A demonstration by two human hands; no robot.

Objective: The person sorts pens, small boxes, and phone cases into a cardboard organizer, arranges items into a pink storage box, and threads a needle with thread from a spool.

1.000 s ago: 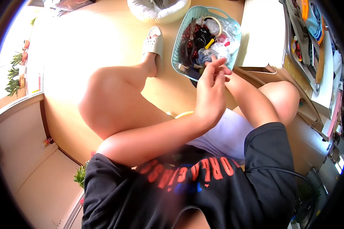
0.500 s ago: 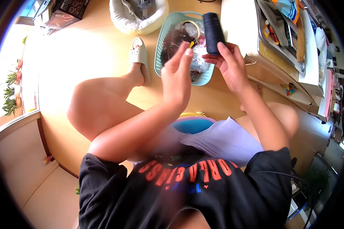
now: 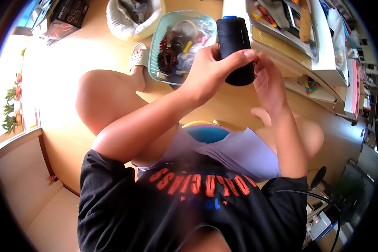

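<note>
A large black spool of thread (image 3: pixel 235 46) with a blue top stands nearly upright in front of me, above the floor. My left hand (image 3: pixel 212 69) is wrapped round it from the left, its thumb lying across the front. Close by the spool's right side is my right hand (image 3: pixel 269 77), its fingertips pinched together near my left thumb tip. Whatever is between those fingertips, if anything, is too small to make out.
A light-blue plastic basket (image 3: pixel 153 50) of mixed items stands beyond my left hand. Left of it is a white cushioned bin (image 3: pixel 132 30). Cluttered shelves and drawers (image 3: pixel 323 69) line the right side. A blue stool seat (image 3: pixel 208 134) shows between my legs.
The spool has passed from my right hand to my left and come lower and nearer. My right hand has closed into a pinch beside it. The camera view has shifted slightly.
</note>
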